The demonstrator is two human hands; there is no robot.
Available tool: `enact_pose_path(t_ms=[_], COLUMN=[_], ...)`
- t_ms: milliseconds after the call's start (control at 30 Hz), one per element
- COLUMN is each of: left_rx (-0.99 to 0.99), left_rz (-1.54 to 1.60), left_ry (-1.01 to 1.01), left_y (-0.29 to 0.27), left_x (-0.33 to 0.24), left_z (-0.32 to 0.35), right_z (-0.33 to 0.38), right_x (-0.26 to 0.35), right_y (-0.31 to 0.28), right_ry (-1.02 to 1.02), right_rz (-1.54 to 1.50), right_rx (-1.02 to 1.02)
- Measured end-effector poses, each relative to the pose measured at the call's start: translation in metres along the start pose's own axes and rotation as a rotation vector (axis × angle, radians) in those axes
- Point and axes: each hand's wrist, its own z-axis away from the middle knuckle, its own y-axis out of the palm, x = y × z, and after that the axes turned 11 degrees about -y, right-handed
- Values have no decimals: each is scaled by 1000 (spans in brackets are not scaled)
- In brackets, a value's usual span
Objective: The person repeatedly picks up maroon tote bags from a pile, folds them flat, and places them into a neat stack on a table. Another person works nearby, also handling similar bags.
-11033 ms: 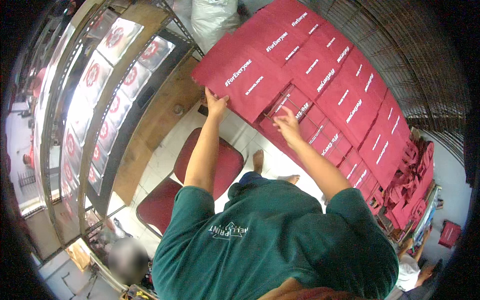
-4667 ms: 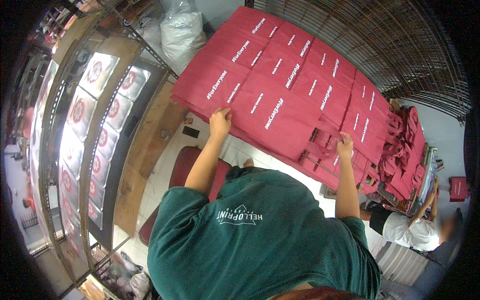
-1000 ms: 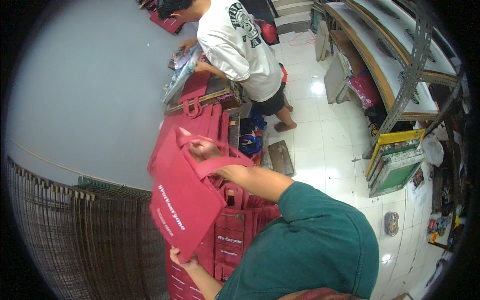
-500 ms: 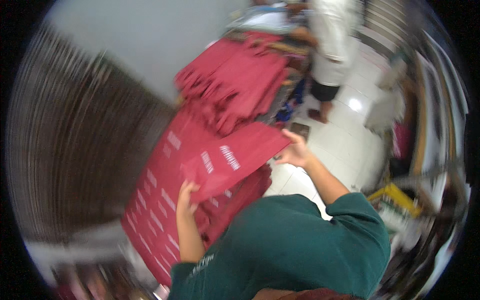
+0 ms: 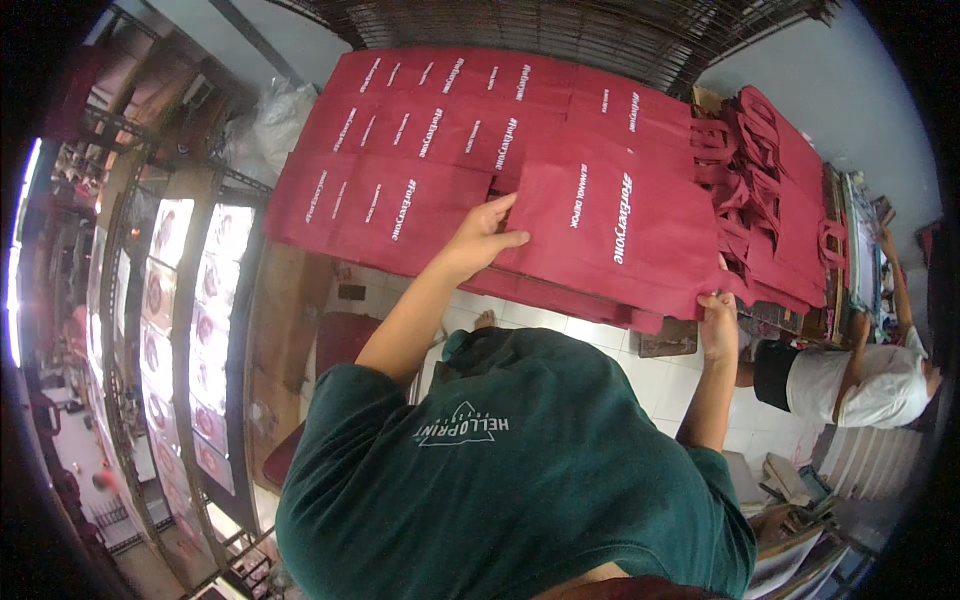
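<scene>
A flat red cloth tote bag (image 5: 655,215) with white printing is stretched between my hands over the table. My left hand (image 5: 487,238) pinches its left edge, thumb on top. At the bag's near right corner, my right hand (image 5: 718,308) is closed on the cloth. Beneath and beyond it, more printed red bags (image 5: 400,130) lie overlapping in rows and cover most of the tabletop. A pile of red tote bags (image 5: 785,190) with loose handles sits just to the right of the one I hold.
On the far right a person in a white top (image 5: 880,385) works at a frame. Along the back stands a dark wire rack (image 5: 560,35). Shelving with bright printed sheets (image 5: 210,300) rises at the left, near a clear plastic bag (image 5: 285,125). White floor tiles (image 5: 590,330) show below the table.
My view has swung round, so the bag pile and the other person now appear at the right. The bag, raised and slanted before, now lies flatter over the rows, still in both hands.
</scene>
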Motion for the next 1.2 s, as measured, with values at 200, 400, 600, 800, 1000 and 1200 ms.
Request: enact_pose_path(t_ms=[200, 400, 600, 800, 1000, 1200], left_rx=[-426, -809, -835, -800, -745, -742], left_rz=[-147, -559, -792, -793, -879, -836], left_ry=[139, 209, 36, -10, 12, 14], left_y=[-90, -177, -205, -218, -230, -229], left_x=[49, 126, 143, 143, 147, 155], left_z=[48, 56, 61, 60, 61, 62], right_z=[-4, -3, 16, 24, 27, 24], right_x=[-123, -209, -245, -256, -261, -251], right_y=[55, 115, 127, 133, 133, 142], right_ry=[58, 100, 87, 107, 180, 135], right_rz=[285, 328, 562, 469, 497, 441], right_rx=[-69, 65, 40, -73, -125, -109])
